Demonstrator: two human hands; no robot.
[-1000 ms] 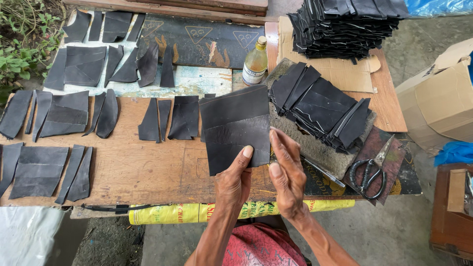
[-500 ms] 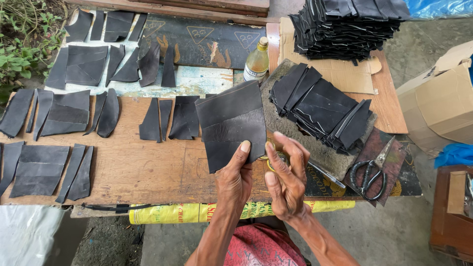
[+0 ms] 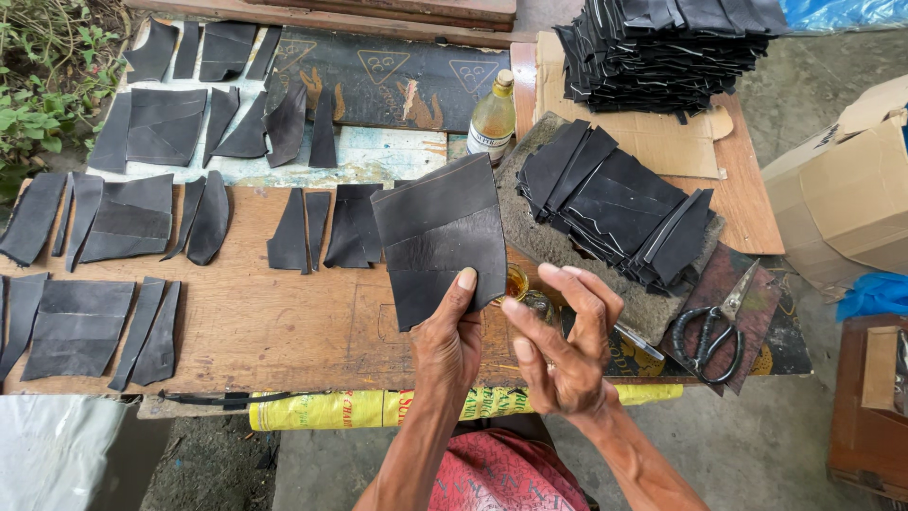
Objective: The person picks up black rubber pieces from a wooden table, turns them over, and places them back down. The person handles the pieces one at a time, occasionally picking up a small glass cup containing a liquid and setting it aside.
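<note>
The surface (image 3: 274,331) is a wooden plank that fills the frame from 9 o'clock to centre. Cut black pieces (image 3: 123,213) lie on it in rows, from 9 to 11 o'clock.

At 1 o'clock a tall stack (image 3: 662,47) of black sheets rests on cardboard (image 3: 653,142). Below it, at 2 o'clock from centre, a loose pile (image 3: 615,203) of black pieces lies fanned on a grey mat (image 3: 530,237). A cardboard box (image 3: 842,189) stands at 3 o'clock, off the surface.

At centre you hold the black sheet (image 3: 440,237), raised above the surface and tilted slightly. Your left hand (image 3: 449,345) grips its lower edge, thumb pressed on the front face. Your right hand (image 3: 563,350) is open, fingers spread and curved, just beside the sheet at 4 o'clock from it and not touching it.

The bottle (image 3: 492,118), filled with yellowish liquid, stands upright at 12 o'clock, just above the sheet. The scissors (image 3: 714,326) lie at 4 o'clock, blades apart, well clear of your right hand. A small jar (image 3: 515,282) with amber content shows between your two hands, partly hidden.
</note>
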